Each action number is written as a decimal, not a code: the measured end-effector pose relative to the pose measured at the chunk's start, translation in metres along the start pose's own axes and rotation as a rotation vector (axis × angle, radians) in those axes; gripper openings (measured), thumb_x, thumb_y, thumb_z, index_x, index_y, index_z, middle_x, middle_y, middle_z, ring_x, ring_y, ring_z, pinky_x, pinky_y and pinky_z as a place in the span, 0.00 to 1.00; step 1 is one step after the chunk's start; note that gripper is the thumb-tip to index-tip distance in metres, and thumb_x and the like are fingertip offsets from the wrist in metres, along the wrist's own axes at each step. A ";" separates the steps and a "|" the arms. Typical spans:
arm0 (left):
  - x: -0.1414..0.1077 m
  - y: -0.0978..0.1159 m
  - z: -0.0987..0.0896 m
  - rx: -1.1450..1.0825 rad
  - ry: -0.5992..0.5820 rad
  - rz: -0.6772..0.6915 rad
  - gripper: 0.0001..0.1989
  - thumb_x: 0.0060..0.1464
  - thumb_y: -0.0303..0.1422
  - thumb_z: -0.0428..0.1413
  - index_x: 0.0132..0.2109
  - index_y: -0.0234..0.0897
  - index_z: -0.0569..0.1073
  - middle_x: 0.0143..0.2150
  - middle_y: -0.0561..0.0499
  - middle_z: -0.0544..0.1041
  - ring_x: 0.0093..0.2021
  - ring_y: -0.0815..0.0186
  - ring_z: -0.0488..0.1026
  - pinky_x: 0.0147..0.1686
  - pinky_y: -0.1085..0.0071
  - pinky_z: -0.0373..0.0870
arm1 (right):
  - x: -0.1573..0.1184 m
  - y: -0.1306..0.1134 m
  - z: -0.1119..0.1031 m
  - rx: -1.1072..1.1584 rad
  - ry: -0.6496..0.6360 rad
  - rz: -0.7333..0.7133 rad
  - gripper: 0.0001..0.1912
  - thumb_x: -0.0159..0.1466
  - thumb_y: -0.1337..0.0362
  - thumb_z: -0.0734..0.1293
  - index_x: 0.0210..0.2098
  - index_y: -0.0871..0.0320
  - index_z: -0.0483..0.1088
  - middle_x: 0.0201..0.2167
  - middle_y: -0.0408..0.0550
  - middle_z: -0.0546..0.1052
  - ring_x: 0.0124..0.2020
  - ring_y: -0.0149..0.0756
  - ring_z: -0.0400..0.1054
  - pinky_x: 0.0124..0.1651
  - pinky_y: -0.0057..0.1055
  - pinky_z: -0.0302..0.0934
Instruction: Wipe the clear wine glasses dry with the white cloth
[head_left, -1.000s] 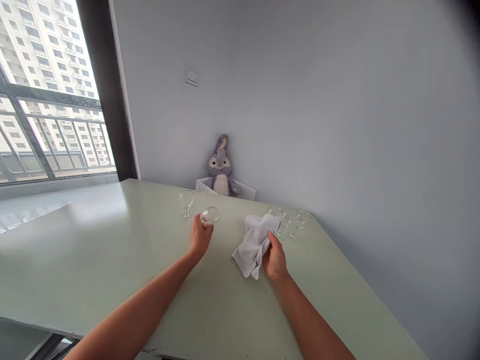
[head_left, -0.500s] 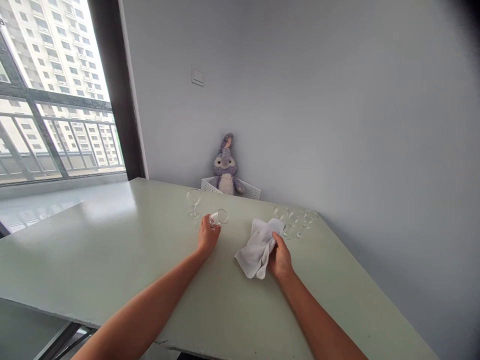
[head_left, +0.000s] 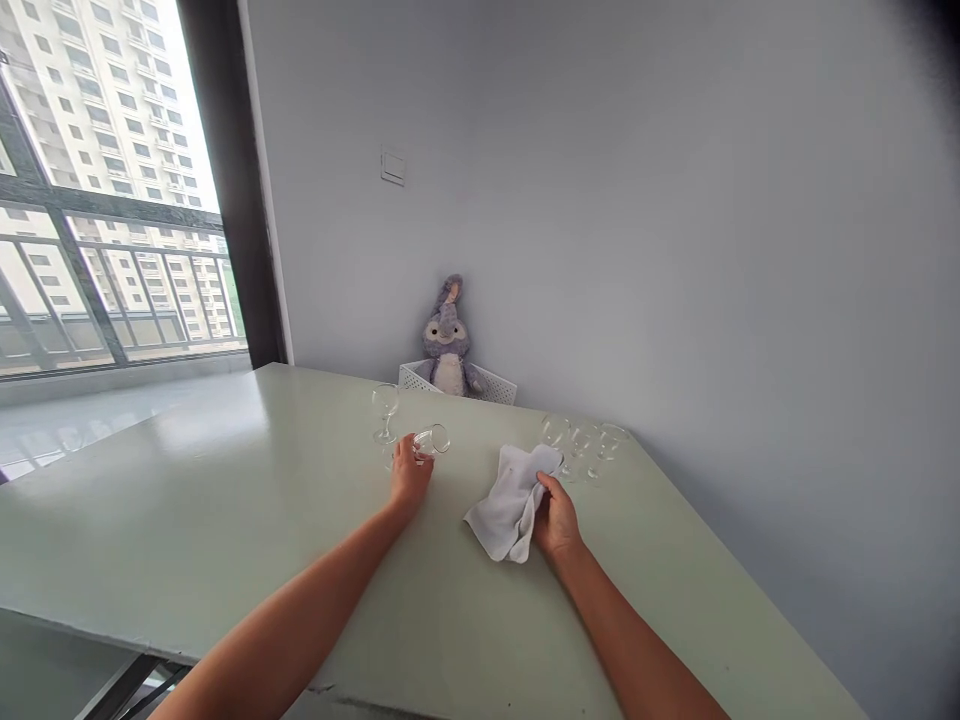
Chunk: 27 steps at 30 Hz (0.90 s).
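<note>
My left hand (head_left: pixel 411 474) is closed around a small clear stemmed glass (head_left: pixel 433 440), which is tilted on its side with its rim toward the right. My right hand (head_left: pixel 556 512) grips the right edge of a pale grey-white cloth (head_left: pixel 511 505), which hangs loosely to the left of the fingers. Just beyond the left hand another stemmed glass (head_left: pixel 385 408) stands upright on the table. Behind the cloth, three more stemmed glasses (head_left: pixel 583 440) stand close together, their lower parts partly covered by the cloth.
The pale green table (head_left: pixel 247 530) reaches to the grey wall (head_left: pixel 675 250). At its far edge, a purple plush toy (head_left: pixel 448 340) sits in a white perforated basket (head_left: pixel 491 388). A window (head_left: pixel 112 200) lies to the left.
The view has shifted slightly, so the scene sits a little lower and farther left. Both hands keep their holds; the glass in my left hand has turned slightly.
</note>
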<state>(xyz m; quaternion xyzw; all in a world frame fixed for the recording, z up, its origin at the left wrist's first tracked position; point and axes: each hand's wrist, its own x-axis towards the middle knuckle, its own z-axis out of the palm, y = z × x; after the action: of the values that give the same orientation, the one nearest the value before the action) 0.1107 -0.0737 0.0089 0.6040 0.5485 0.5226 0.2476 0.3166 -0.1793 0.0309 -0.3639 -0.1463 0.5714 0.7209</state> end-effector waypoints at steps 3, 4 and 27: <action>-0.001 -0.002 0.003 -0.026 0.008 0.014 0.19 0.44 0.25 0.51 0.46 0.38 0.61 0.40 0.50 0.63 0.36 0.69 0.65 0.38 0.68 0.65 | -0.002 0.002 0.000 -0.023 -0.011 0.017 0.09 0.47 0.66 0.65 0.30 0.58 0.69 0.23 0.41 0.75 0.24 0.37 0.69 0.29 0.32 0.64; -0.002 -0.002 0.005 -0.038 0.002 0.018 0.19 0.44 0.26 0.52 0.46 0.38 0.61 0.40 0.50 0.64 0.35 0.69 0.66 0.36 0.69 0.66 | -0.003 0.003 0.000 -0.029 -0.011 0.022 0.09 0.46 0.67 0.65 0.28 0.58 0.68 0.22 0.41 0.75 0.24 0.37 0.69 0.28 0.32 0.64; -0.029 0.017 0.012 -0.114 -0.179 0.135 0.27 0.44 0.32 0.56 0.53 0.45 0.60 0.45 0.49 0.63 0.39 0.66 0.68 0.40 0.65 0.67 | -0.027 0.001 0.021 -0.358 0.289 -0.372 0.10 0.45 0.67 0.68 0.28 0.56 0.66 0.18 0.35 0.69 0.20 0.28 0.61 0.24 0.25 0.56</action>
<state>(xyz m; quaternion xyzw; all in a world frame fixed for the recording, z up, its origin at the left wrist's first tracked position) 0.1325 -0.1013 0.0092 0.6688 0.4514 0.5125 0.2938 0.2945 -0.1965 0.0508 -0.5296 -0.2047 0.3369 0.7511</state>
